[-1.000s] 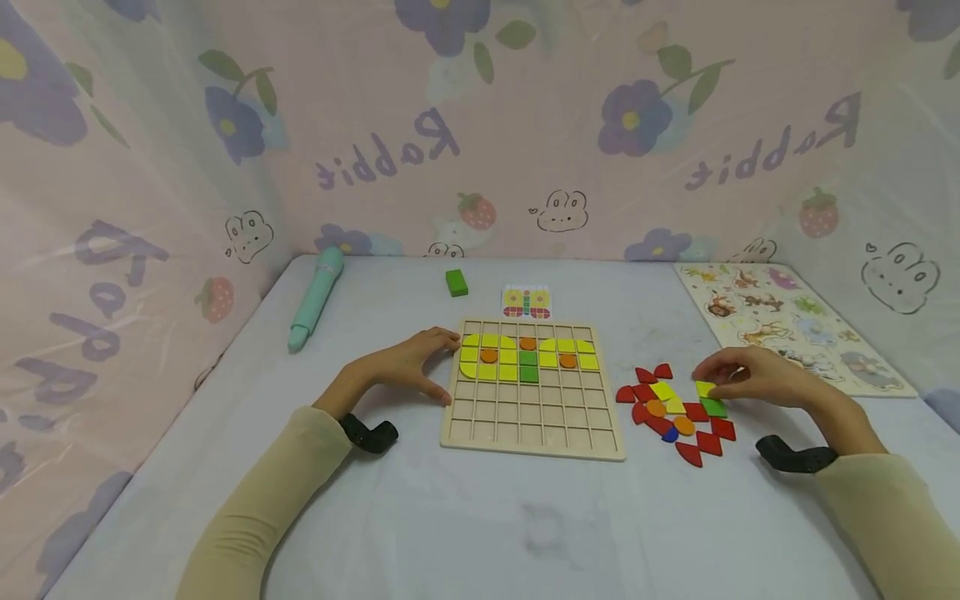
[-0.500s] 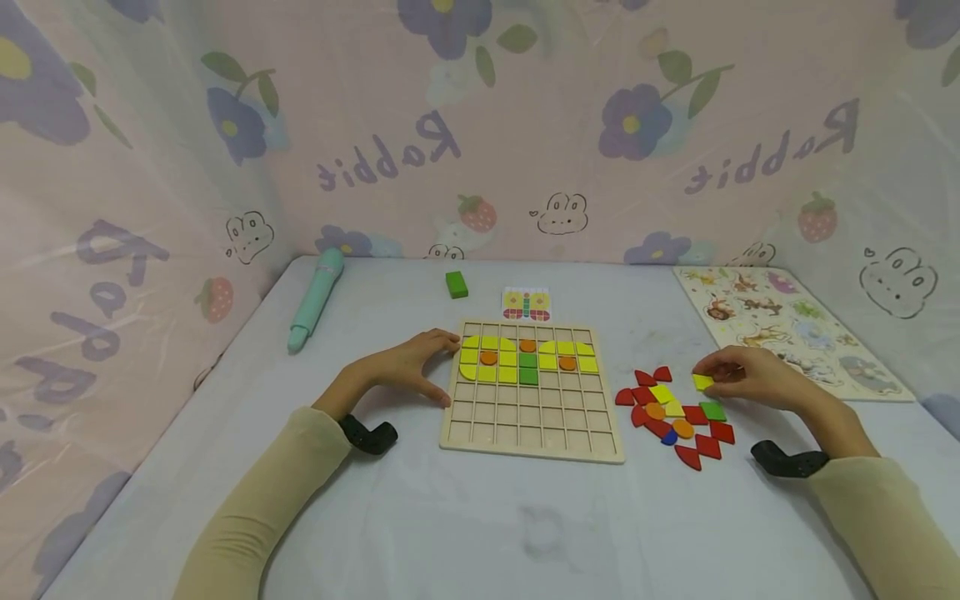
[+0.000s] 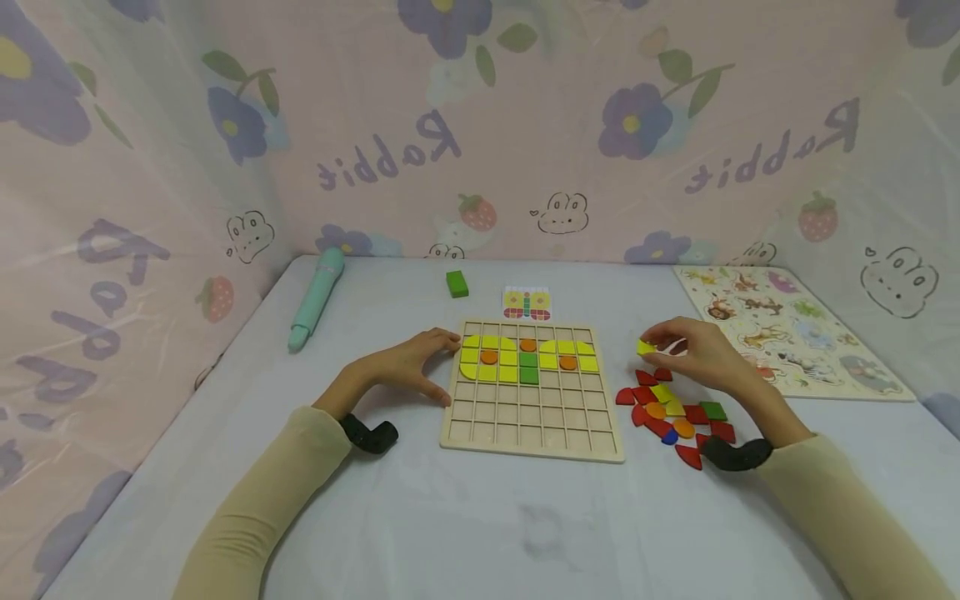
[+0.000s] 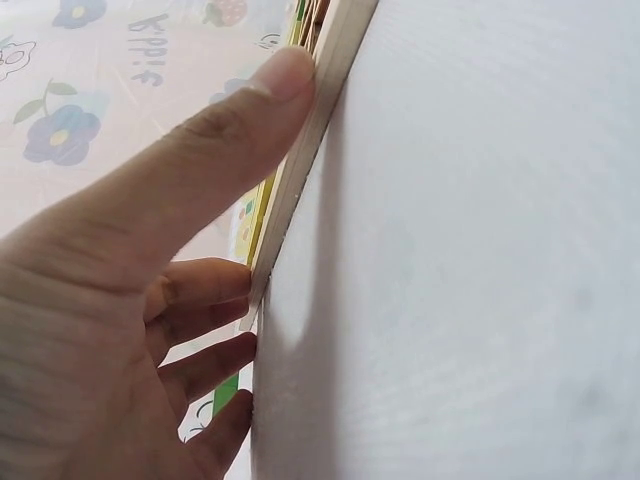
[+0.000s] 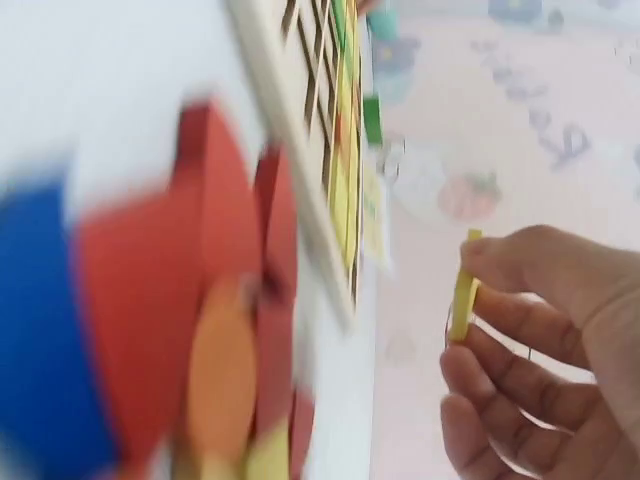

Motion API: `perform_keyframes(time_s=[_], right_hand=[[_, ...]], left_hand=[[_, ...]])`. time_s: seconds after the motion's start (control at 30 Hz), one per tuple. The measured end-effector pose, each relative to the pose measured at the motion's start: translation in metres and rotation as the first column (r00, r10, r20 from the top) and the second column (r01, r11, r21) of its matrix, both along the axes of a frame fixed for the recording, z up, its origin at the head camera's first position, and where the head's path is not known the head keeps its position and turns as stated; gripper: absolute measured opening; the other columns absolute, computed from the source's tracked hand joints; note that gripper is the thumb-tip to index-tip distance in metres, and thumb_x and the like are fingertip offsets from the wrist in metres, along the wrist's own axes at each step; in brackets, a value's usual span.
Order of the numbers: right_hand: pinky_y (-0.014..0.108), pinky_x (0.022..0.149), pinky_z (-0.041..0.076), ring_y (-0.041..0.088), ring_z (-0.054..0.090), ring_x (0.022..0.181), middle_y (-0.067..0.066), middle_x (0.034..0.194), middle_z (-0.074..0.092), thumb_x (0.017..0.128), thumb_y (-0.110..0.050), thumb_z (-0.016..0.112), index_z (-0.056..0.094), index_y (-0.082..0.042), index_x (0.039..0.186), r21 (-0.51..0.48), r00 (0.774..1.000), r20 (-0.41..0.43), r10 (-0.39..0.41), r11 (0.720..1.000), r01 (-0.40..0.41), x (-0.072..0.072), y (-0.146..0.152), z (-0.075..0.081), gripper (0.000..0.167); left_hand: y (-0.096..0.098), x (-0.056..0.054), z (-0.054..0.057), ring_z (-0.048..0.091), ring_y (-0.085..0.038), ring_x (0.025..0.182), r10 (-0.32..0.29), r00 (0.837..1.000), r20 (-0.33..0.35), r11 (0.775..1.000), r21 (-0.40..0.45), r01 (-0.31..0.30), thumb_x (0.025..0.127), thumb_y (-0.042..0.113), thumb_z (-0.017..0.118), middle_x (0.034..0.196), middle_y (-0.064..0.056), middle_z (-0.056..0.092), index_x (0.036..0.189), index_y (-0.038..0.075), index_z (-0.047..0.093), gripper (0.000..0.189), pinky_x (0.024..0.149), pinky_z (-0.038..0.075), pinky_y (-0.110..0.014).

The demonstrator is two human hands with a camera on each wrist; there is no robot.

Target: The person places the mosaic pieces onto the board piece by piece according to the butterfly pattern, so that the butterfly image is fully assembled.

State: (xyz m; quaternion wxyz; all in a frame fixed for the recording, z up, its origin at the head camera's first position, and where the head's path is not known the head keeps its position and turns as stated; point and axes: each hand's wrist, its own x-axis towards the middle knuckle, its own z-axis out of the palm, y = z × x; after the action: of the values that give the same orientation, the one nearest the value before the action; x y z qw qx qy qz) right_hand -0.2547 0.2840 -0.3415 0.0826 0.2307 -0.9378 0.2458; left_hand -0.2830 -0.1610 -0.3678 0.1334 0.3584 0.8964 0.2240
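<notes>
A square wooden grid board (image 3: 528,417) lies mid-table, its upper cells filled with yellow, orange and green tiles. My left hand (image 3: 397,363) rests at its left side; in the left wrist view the thumb (image 4: 285,75) and fingertips touch the board's edge. Between thumb and fingers, my right hand (image 3: 701,354) pinches a yellow tile (image 3: 646,347), to the right of the board's upper right corner. The right wrist view shows this tile (image 5: 464,290) held edge-on. Below that hand lies a loose pile of red tiles (image 3: 708,446) with orange, yellow, green and blue ones among them.
Behind the board lies a butterfly pattern card (image 3: 527,303), with a green block (image 3: 457,284) to its left. A teal stick-shaped object (image 3: 317,300) lies at the back left. At the right is an animal puzzle board (image 3: 795,329). Patterned cloth (image 3: 495,150) walls the table in.
My right hand has lifted a yellow tile from the pile's right side and carried it leftward, toward the grid board. The left hand stays at the board's edge.
</notes>
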Motion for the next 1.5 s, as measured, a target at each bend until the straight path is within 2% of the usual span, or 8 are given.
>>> perform_keyframes(time_s=[0.13,0.27,0.5,0.7,0.83,1.2,1.5], right_hand=[[0.038,0.073,0.053,0.019,0.058,0.083,0.007,0.096,0.066,0.080,-0.013,0.074,0.067,-0.004,0.104,-0.008,0.998,0.031,0.053,0.999,-0.053,-0.002,-0.041,0.005,0.027],[0.039,0.072,0.053,0.018,0.057,0.081,0.006,0.095,0.066,0.079,-0.013,0.075,0.067,-0.003,0.103,-0.026,0.989,0.044,0.144,0.989,-0.143,0.001,-0.076,0.005,0.028],[0.034,0.068,0.052,0.017,0.057,0.077,0.005,0.090,0.065,0.077,-0.013,0.076,0.067,-0.001,0.100,-0.032,0.977,0.035,0.209,0.978,-0.208,0.006,-0.107,-0.005,0.027],[0.024,0.064,0.049,0.014,0.053,0.072,0.002,0.084,0.063,0.075,-0.017,0.078,0.068,-0.002,0.095,0.008,0.974,0.066,0.217,0.976,-0.218,0.003,-0.118,-0.016,0.027],[0.023,0.064,0.047,0.013,0.051,0.072,0.001,0.086,0.062,0.076,-0.018,0.078,0.069,-0.004,0.096,0.008,0.975,0.070,0.212,0.977,-0.213,0.000,-0.119,-0.021,0.026],[0.022,0.061,0.046,0.011,0.051,0.070,-0.002,0.081,0.059,0.077,-0.018,0.077,0.071,-0.006,0.096,-0.011,0.971,0.094,0.221,0.975,-0.221,-0.001,-0.116,-0.021,0.023],[0.023,0.060,0.046,0.012,0.051,0.070,-0.001,0.083,0.061,0.078,-0.015,0.076,0.071,-0.006,0.096,-0.011,0.969,0.077,0.235,0.972,-0.235,-0.002,-0.115,-0.022,0.021]], left_hand=[[0.001,0.000,0.000,0.021,-0.027,0.139,0.005,1.000,0.000,1.000,-0.003,-0.005,0.069,0.047,0.078,0.147,-0.008,0.031,0.138,0.008,0.040,0.088,0.113,0.019,-0.044],[0.001,0.001,0.001,0.020,-0.027,0.139,0.012,1.000,0.005,1.000,-0.006,-0.012,0.070,0.047,0.078,0.147,-0.008,0.031,0.138,0.008,0.040,0.088,0.113,0.018,-0.045],[0.002,0.002,0.000,0.021,-0.028,0.139,0.013,1.000,0.006,1.000,-0.010,-0.013,0.070,0.047,0.078,0.147,-0.009,0.030,0.138,0.007,0.041,0.087,0.113,0.019,-0.046],[0.001,0.002,0.000,0.021,-0.027,0.139,0.018,1.000,0.008,1.000,-0.008,-0.018,0.070,0.047,0.078,0.148,-0.008,0.030,0.138,0.008,0.040,0.087,0.113,0.019,-0.045],[0.001,0.002,0.001,0.020,-0.026,0.139,0.019,1.000,0.006,1.000,-0.009,-0.019,0.070,0.046,0.078,0.148,-0.008,0.030,0.138,0.008,0.040,0.087,0.113,0.019,-0.044],[0.001,0.001,-0.001,0.021,-0.026,0.139,0.023,1.000,-0.003,1.000,-0.018,-0.023,0.070,0.047,0.078,0.148,-0.007,0.030,0.139,0.009,0.039,0.088,0.113,0.019,-0.045],[0.001,0.001,-0.001,0.021,-0.027,0.139,0.023,1.000,-0.003,1.000,-0.013,-0.023,0.069,0.048,0.078,0.148,-0.007,0.030,0.139,0.009,0.039,0.088,0.113,0.020,-0.045]])
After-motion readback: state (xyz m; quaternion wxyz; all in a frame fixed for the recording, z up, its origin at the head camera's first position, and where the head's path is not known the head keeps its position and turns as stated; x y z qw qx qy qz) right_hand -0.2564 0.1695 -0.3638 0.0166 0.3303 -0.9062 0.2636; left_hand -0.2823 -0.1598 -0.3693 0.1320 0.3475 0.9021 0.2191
